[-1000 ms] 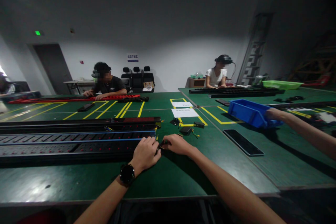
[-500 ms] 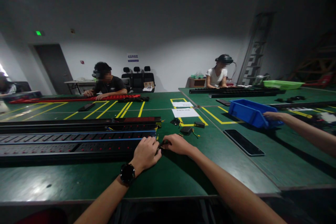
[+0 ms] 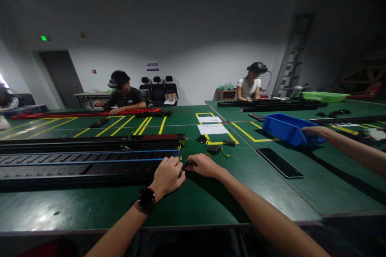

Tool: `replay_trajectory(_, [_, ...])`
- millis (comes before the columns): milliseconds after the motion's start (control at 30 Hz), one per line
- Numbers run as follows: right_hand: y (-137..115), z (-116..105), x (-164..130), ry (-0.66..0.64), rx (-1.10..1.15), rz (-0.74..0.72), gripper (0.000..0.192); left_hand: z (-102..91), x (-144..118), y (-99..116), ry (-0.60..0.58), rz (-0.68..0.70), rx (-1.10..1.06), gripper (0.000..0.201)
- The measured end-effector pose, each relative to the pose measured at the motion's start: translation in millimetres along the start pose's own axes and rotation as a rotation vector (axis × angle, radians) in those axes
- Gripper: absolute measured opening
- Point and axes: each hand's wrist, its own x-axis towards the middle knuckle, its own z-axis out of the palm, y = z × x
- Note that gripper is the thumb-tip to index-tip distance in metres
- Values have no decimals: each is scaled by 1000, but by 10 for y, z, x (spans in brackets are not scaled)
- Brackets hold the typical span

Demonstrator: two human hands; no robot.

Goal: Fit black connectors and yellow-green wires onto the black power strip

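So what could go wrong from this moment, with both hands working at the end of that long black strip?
1. The left hand and right hand pinch a small dark part between close fingertips at the end of the long black strip; it could slip from that grip.
2. Loose small black pieces lie just beyond the right hand and might get knocked.
3. The flat black panel lies by the table's seam, near a co-worker's arm at the blue bin.

table dark green, yellow line markings | power strips black, red dots, blue edge line | bin blue at 2 o'clock | tray light green | wristwatch black
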Motion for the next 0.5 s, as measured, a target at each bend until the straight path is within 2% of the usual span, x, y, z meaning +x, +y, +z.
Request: replay_trajectory(500, [-9, -2, -5, 5, 4, -4, 15, 1, 2, -6, -1, 2, -1, 19])
